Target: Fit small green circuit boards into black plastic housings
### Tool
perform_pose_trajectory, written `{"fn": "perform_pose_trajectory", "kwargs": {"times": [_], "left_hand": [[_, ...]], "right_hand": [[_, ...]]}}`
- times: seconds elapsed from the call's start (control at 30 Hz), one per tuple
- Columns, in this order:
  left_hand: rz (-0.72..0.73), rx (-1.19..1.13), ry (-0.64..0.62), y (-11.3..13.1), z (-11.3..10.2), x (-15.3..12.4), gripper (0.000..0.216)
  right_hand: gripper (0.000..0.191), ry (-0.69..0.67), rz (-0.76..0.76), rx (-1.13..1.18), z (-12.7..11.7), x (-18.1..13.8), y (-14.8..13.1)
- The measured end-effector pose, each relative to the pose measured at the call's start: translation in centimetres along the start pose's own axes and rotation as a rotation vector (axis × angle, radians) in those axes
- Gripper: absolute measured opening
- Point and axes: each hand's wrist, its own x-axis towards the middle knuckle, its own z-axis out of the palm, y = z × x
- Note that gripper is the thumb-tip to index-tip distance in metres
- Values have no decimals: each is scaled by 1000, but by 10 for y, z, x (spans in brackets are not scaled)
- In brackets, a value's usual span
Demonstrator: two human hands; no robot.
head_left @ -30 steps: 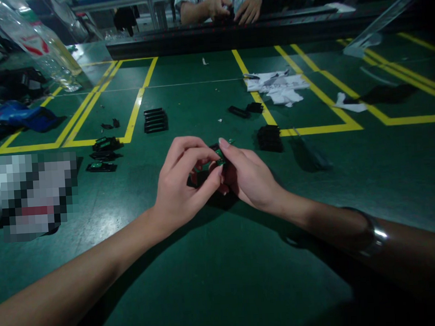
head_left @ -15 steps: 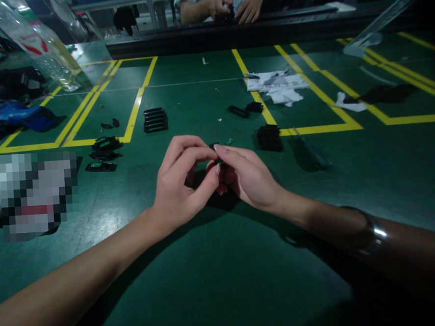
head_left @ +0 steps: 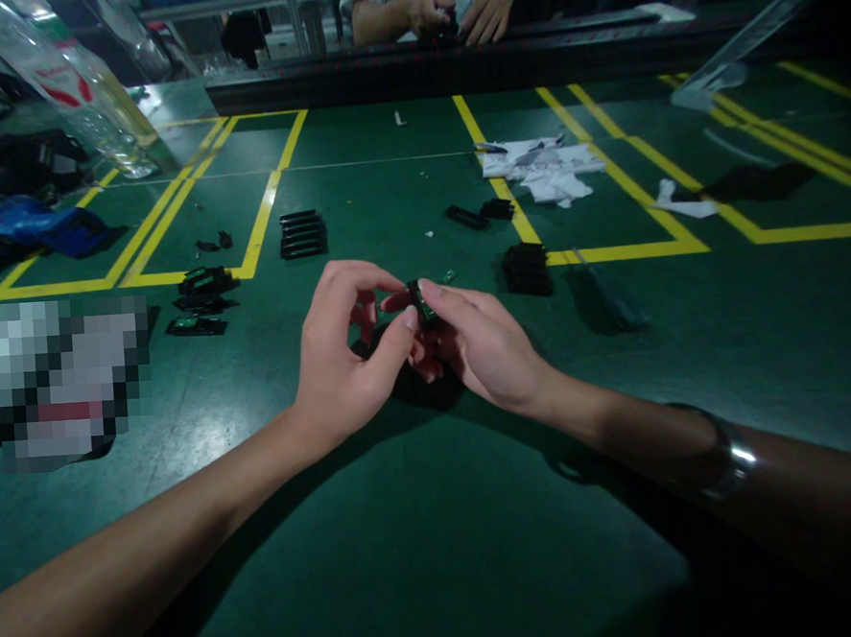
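In front of me, my right hand (head_left: 488, 339) pinches a small black plastic housing with a green circuit board (head_left: 423, 304) between thumb and fingers. My left hand (head_left: 347, 347) curves round from the other side, its thumb tip and fingertips against the housing's left edge. Part of the piece is hidden behind the fingers. A small green circuit board (head_left: 450, 276) lies on the table just beyond my right thumb. Another bit of green shows between my left fingers, too covered to make out.
Black housings stand in a row (head_left: 303, 235), in a stack (head_left: 526, 269) and in a left group (head_left: 198, 304). Torn white paper (head_left: 542, 165) lies beyond. Plastic bottles (head_left: 87, 99) stand back left. Across a black rail (head_left: 396, 75), another person's hands (head_left: 461, 14) work.
My left fingers have loosened and drawn slightly left, with the index finger lifted back. More of the black housing and its green board now shows. My right hand has barely moved.
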Motion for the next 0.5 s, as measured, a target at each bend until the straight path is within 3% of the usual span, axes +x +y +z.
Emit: {"fn": "perform_pose_trajectory", "kwargs": {"times": [0.23,0.5], "left_hand": [[48,45,-60,-2,-1,2,36],[102,104,-80,0,-1,3,34]], "right_hand": [[36,2,0,-1,-2,-1,0],[39,-26,22,-13,-3,0,1]]}}
